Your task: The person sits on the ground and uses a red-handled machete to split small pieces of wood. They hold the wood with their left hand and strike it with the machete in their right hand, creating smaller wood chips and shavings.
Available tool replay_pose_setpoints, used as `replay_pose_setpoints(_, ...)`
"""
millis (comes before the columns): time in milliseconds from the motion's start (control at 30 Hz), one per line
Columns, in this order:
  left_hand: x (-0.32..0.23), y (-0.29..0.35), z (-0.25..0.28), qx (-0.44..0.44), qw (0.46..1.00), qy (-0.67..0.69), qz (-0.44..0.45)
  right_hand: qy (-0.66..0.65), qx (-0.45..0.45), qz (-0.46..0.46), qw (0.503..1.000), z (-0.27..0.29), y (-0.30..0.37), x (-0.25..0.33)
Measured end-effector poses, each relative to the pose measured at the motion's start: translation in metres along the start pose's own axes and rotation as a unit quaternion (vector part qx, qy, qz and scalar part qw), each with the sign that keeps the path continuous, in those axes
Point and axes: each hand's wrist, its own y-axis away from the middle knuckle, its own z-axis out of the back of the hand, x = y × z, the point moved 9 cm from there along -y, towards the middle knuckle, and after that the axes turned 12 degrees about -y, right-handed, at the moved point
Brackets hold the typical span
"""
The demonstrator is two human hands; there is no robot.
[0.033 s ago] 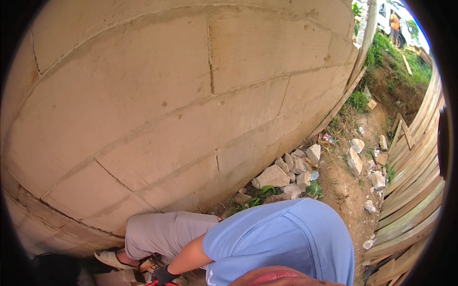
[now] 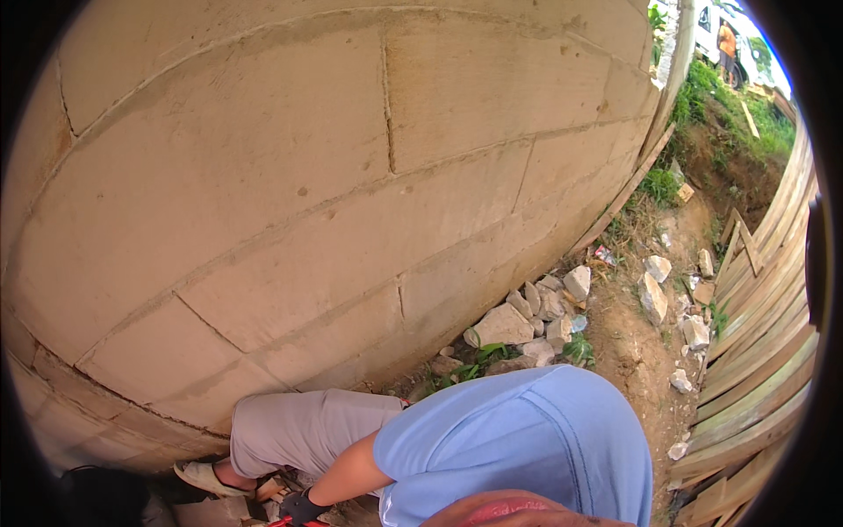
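Observation:
At the lower left, my left hand [image 2: 301,508], in a dark glove, reaches down near the ground from a blue sleeve. Its fingers look closed around a thin red thing [image 2: 281,521], which the picture's lower edge cuts off, so its kind does not show. Broken wood pieces [image 2: 270,488] lie beside the glove, by my foot in a pale shoe [image 2: 204,479]. A flat greyish slab [image 2: 213,513] lies just left of the hand. My grey trouser leg [image 2: 307,430] is bent against the foot of the wall. My right hand is out of the picture.
A wall of large tan blocks [image 2: 263,176] fills the left and middle. Rough stones [image 2: 500,326] are heaped at its base. Wooden planks [image 2: 764,386] line the right, with a dirt path [image 2: 628,351] between. A person in orange [image 2: 726,42] stands far off near a white vehicle [image 2: 705,35].

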Motion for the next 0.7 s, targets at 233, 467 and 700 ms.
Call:
replay_pose_setpoints(233, 0.066, 0.033, -0.067, 0.083, 0.995, 0.035, 0.042, -0.019, -0.056, 0.053, 0.997, -0.036, -0.030, -0.021)
replay_pose_setpoints(467, 0.114, 0.035, -0.103, 0.113, 0.963, 0.241, 0.029, -0.315, 0.021, -0.062, 0.947, -0.068, -0.026, 0.013)
replay_pose_setpoints(700, 0.120, 0.050, -0.081, 0.163, 0.946, 0.220, 0.175, -0.489, 0.011, -0.083, 0.868, -0.044, -0.035, -0.003)
